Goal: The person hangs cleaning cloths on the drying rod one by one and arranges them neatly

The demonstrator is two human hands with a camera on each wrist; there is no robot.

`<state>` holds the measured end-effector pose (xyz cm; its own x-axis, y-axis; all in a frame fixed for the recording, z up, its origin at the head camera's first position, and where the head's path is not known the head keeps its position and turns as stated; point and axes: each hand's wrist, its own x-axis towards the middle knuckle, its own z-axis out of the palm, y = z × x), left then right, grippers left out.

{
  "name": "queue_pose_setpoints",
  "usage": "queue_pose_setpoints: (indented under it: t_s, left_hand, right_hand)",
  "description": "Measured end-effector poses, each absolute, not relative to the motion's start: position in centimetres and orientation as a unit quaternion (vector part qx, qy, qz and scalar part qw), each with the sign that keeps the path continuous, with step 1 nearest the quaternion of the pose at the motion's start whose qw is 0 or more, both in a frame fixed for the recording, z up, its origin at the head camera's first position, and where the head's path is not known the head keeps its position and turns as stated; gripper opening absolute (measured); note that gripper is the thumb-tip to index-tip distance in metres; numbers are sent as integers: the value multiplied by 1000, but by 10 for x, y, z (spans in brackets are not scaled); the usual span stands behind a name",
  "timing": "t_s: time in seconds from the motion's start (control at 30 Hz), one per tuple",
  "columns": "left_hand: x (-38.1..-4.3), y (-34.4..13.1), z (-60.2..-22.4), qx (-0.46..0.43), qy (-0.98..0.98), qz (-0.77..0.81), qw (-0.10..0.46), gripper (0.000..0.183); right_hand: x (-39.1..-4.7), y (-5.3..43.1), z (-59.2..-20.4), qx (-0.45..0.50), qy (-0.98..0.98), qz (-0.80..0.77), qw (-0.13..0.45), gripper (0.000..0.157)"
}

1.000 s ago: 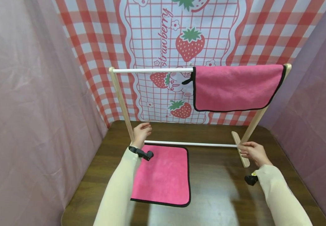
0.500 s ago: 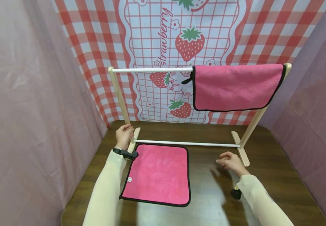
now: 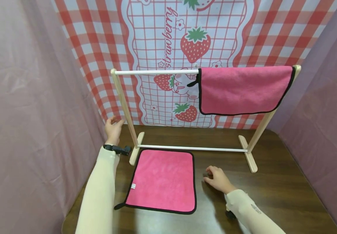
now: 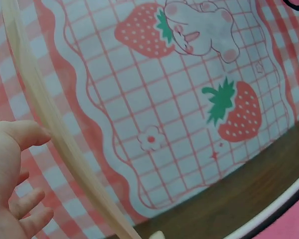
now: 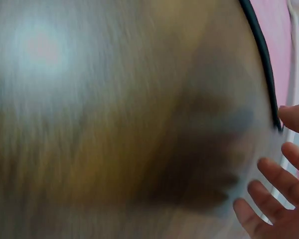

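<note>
My left hand [image 3: 114, 130] is beside the left wooden post [image 3: 125, 107] of a drying rack, fingers loosely bent and holding nothing. In the left wrist view the thumb of that hand [image 4: 10, 174] lies close to the post; whether it touches, I cannot tell. Over the table, right of a flat pink cloth [image 3: 164, 180] with black edging, hovers my right hand [image 3: 218, 179], its relaxed fingers around nothing. A second pink cloth [image 3: 244, 91] hangs folded over the right half of the rack's white top bar [image 3: 156, 72].
The rack's lower white bar [image 3: 192, 149] runs just behind the flat cloth. Wooden feet [image 3: 248, 154] support the rack on the brown table [image 3: 279, 188]. Behind stands a strawberry-print checked curtain [image 3: 154, 32], with plain pink drapes [image 3: 34, 97] at the sides.
My left hand has moved left, from in front of the rack's lower left corner to outside the left post. My right hand has left the lower bar's right end and come leftward and nearer.
</note>
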<state>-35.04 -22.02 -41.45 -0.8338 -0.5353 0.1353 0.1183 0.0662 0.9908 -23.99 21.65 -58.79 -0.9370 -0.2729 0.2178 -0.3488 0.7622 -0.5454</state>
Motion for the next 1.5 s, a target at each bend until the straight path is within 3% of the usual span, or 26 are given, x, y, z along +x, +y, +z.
queue_pose_setpoints:
  t_s: [0.2,0.5,0.73,1.1,1.5]
  left_hand:
    - [-355,-223,-388,119,-687,-677,233,62]
    - [-365,-210,-357,61,-684,-686,239,58]
    - [-369,-203,-343,75,-714,-647,256,45]
    - [-373,-200,-345,102,-782,-527,316,23]
    - [-374,-199,-347,83,-794,-502,334,20]
  right_hand:
    - [-232,174,-596,207,-946,234,83,45]
    - [-222,119,-592,237,-944,230,-1,84]
    - [-221,92,-596,228,-942,244,-38,108]
    - [-235,78,-608,204,-953,218,-54,120]
    - [-254,80,-609,150,-954,251,-66,134]
